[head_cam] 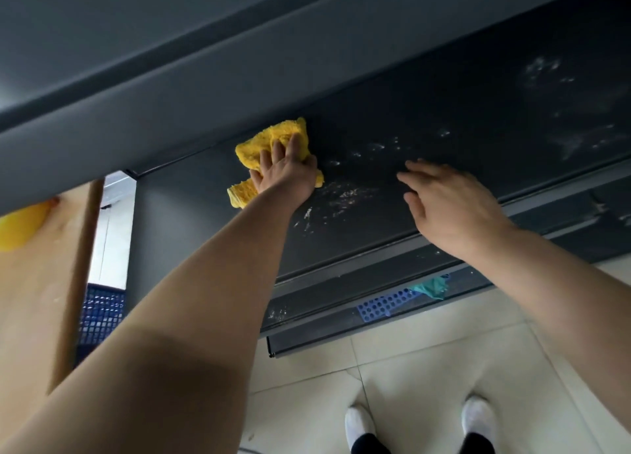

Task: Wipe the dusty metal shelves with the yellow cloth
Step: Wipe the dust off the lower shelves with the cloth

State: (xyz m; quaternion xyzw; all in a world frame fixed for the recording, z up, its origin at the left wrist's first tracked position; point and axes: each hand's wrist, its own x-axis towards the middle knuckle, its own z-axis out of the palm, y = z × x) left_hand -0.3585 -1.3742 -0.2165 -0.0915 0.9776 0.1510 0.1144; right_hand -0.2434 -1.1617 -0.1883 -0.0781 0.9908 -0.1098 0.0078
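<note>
The left hand (285,172) is clamped over the bunched yellow cloth (254,144), which is pressed onto the back left of the dusty metal shelf (444,126), while the right hand (450,202) is held flat-fingered, grasping nothing, near its front edge.

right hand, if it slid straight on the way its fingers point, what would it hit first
Just ahead of the right hand lies only dusty metal shelf. Further on it would probably meet the yellow cloth under the left hand, though depth is unclear.
</note>
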